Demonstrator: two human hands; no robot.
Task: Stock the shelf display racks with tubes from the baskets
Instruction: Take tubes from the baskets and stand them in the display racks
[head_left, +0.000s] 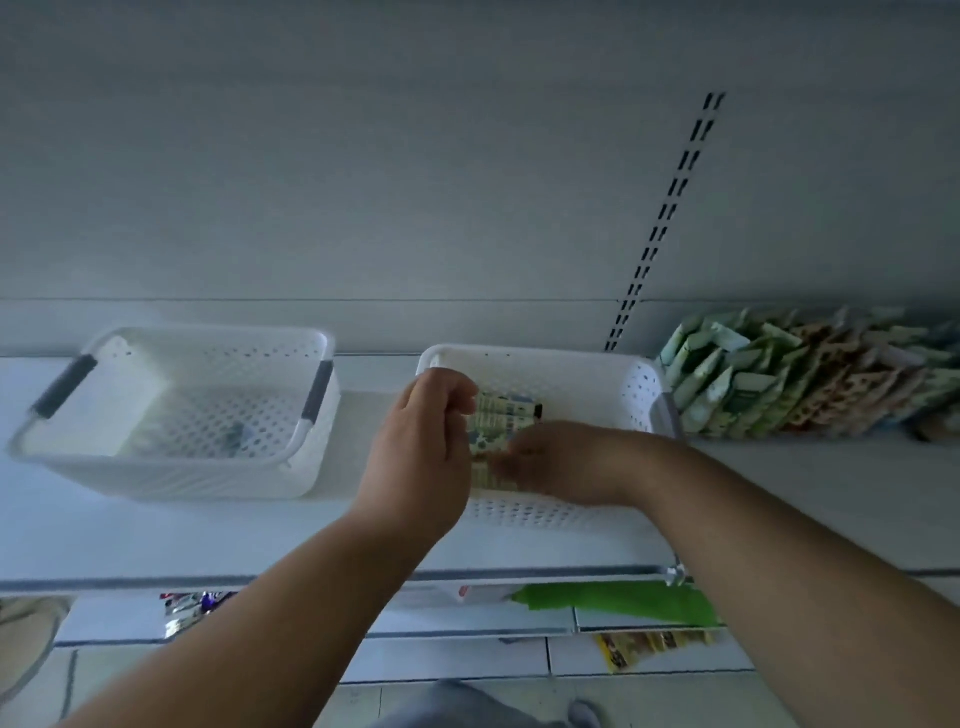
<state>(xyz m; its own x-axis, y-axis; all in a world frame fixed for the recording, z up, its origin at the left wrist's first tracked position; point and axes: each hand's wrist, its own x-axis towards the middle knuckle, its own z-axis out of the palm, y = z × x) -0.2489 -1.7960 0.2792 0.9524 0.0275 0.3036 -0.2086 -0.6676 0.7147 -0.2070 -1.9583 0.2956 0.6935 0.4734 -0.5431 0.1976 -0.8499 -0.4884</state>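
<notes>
Here the gathering step is underway: over the right white basket on the shelf, the left hand grips a bunch of tubes while the right hand pinches another, so next comes carrying them to a rack, which is not in view.

Left hand: my forearm reaches up and forward, fingers curled, knuckles up. Right hand: my forearm comes in from the right, wrist bent, fingers pointing left, blurred.
</notes>
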